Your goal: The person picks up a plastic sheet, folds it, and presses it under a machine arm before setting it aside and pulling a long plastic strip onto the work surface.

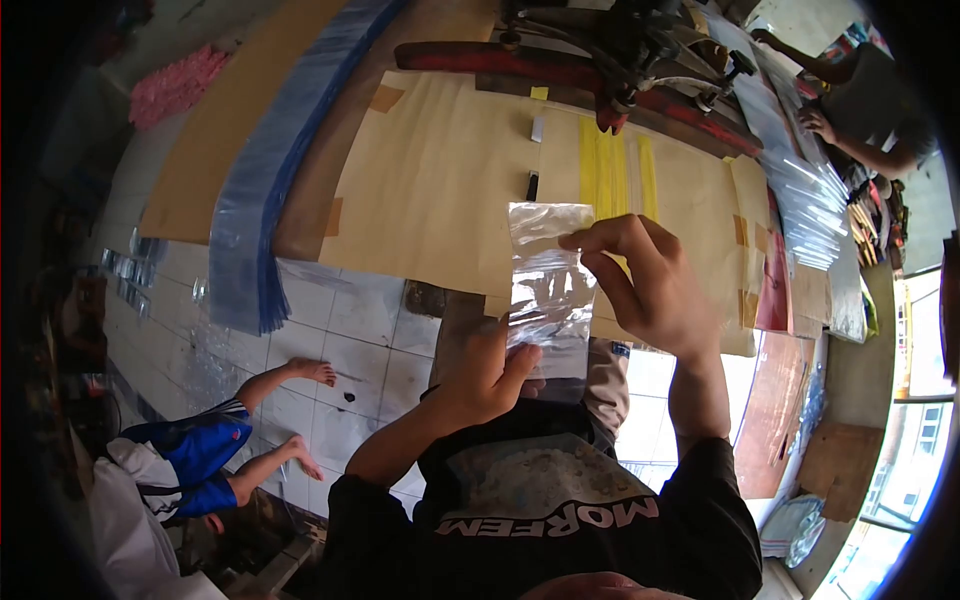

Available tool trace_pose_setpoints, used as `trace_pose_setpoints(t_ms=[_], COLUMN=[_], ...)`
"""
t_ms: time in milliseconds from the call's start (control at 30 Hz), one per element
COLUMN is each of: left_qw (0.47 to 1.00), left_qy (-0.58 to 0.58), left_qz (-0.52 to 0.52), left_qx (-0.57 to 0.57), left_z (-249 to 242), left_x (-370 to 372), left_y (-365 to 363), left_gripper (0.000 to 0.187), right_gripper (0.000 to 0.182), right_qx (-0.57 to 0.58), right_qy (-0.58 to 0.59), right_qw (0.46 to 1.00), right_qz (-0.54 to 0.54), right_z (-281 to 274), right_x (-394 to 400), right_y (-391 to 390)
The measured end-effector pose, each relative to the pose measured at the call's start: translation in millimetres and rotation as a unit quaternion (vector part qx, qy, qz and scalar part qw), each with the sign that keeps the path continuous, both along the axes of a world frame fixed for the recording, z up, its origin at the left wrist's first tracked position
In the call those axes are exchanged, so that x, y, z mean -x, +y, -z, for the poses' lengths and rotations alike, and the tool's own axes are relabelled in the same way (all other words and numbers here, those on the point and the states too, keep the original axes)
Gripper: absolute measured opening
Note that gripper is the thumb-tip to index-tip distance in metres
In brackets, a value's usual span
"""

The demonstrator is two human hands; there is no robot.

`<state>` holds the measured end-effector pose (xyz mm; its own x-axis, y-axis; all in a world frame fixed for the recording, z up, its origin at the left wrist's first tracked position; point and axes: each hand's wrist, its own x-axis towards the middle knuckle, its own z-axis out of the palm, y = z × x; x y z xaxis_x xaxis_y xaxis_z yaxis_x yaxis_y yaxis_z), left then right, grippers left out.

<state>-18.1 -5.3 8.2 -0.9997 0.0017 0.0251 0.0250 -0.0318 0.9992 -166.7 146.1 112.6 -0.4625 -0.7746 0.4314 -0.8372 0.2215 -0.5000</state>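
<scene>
A clear, shiny plastic sheet (550, 290) is held up in front of my chest, over the near edge of the paper-covered table (430, 190). My left hand (485, 375) pinches its lower left part between thumb and fingers. At the sheet's upper right edge, my right hand (645, 280) has thumb and index finger closed on the plastic. Beyond the sheet, yellow strips (603, 165) run across the brown paper, with a small black piece (532, 185) and a small pale piece (537, 128) lying beside them.
A red and black metal machine (640, 85) spans the table's far side. Long stacks of clear plastic (250, 200) hang at the left; more plastic (805, 210) lies at the right near another person (870, 110). Someone in blue shorts (200, 455) sits on the tiled floor at lower left.
</scene>
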Motion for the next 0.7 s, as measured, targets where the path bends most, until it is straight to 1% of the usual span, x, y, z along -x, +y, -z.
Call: trace_pose_setpoints(t_ms=[33, 67, 100, 133, 167, 200, 233, 267, 333, 367, 400, 433, 467, 500, 533, 567, 600, 633, 667, 700], left_qw=[0.999, 0.999, 0.997, 0.993, 0.993, 0.992, 0.985, 0.984, 0.981, 0.973, 0.973, 0.982, 0.989, 0.980, 0.980, 0.982, 0.983, 0.982, 0.982, 0.980], left_qy=[-0.010, -0.010, -0.031, -0.051, -0.052, -0.008, 0.037, 0.037, 0.065, 0.099, 0.098, 0.072, 0.045, 0.075, 0.075, 0.094, 0.113, 0.107, 0.108, 0.141], left_qz=[-0.002, -0.004, -0.011, -0.018, -0.020, -0.080, -0.139, -0.143, -0.177, -0.202, -0.202, -0.169, -0.135, -0.176, -0.174, -0.156, -0.139, -0.144, -0.144, -0.135], left_qx=[-0.034, -0.035, -0.069, -0.103, -0.104, -0.101, -0.098, -0.100, -0.038, -0.061, -0.062, -0.046, -0.029, -0.060, -0.062, -0.048, -0.033, -0.056, -0.056, -0.032], left_z=[3.8, 5.6, 6.9, 8.7, 13.7, 20.3, 23.7, 23.1, 20.7, 24.9, 20.7, 13.7, 5.4, -3.1, -1.8, 0.6, -0.6, -8.3, -11.3, -13.5], left_x=[-0.4, -1.0, -1.6, -2.6, -3.5, -4.0, -4.6, -5.8, -8.6, -7.7, -9.5, -12.3, -14.0, -8.9, -10.8, -12.9, -13.3, -16.0, -16.7, -18.2], left_y=[0.3, 0.6, 1.1, 1.8, 5.3, 10.9, 13.6, 13.0, 11.7, 16.0, 15.0, 13.2, 12.2, 15.6, 14.4, 10.6, 8.4, 10.4, 11.3, 11.6], left_gripper=[0.041, 0.041, 0.046, 0.053, 0.053, 0.060, 0.066, 0.066, 0.077, 0.077, 0.077, 0.067, 0.058, 0.038, 0.038, 0.030, 0.023, 0.015, 0.015, 0.014], right_gripper=[0.022, 0.021, 0.016, 0.016, 0.014, 0.013, 0.010, 0.013, 0.015, 0.015, 0.018, 0.023, 0.023, 0.032, 0.042, 0.060, 0.070, 0.069, 0.069, 0.069], right_qx=[0.011, 0.022, 0.012, 0.011, 0.016, 0.021, 0.037, 0.056, 0.056, 0.054, 0.074, 0.093, 0.092, 0.193, 0.289, 0.274, 0.254, 0.266, 0.279, 0.279], right_qy=[0.006, 0.012, 0.050, 0.048, 0.043, 0.039, 0.001, -0.012, 0.019, 0.018, -0.006, -0.029, -0.029, -0.145, -0.256, -0.287, -0.345, -0.365, -0.386, -0.385], right_qw=[1.000, 1.000, 0.999, 0.999, 0.998, 0.997, 0.997, 0.995, 0.993, 0.993, 0.989, 0.982, 0.983, 0.956, 0.906, 0.904, 0.896, 0.885, 0.873, 0.873], right_qz=[-0.006, -0.013, -0.010, -0.013, -0.039, -0.066, -0.067, -0.080, -0.099, -0.100, -0.131, -0.161, -0.159, -0.168, -0.174, -0.160, -0.119, -0.115, -0.110, -0.113], right_z=[2.3, 3.6, 3.3, 4.5, 6.3, 7.1, 4.3, 5.9, 3.5, 4.4, 7.2, 10.7, 18.9, 31.9, 44.3, 54.0, 55.7, 58.6, 62.2, 63.5], right_x=[-1.9, -3.3, -4.2, -4.0, -2.8, -2.3, -6.4, -7.2, -11.1, -13.2, -15.1, -16.9, -17.7, -17.5, -16.6, -13.5, -19.1, -24.7, -31.6, -39.1], right_y=[1.1, 1.9, 2.7, 6.7, 13.9, 21.0, 28.3, 37.8, 51.5, 56.8, 61.7, 65.0, 67.0, 69.0, 71.4, 76.4, 76.4, 72.9, 65.4, 57.1])
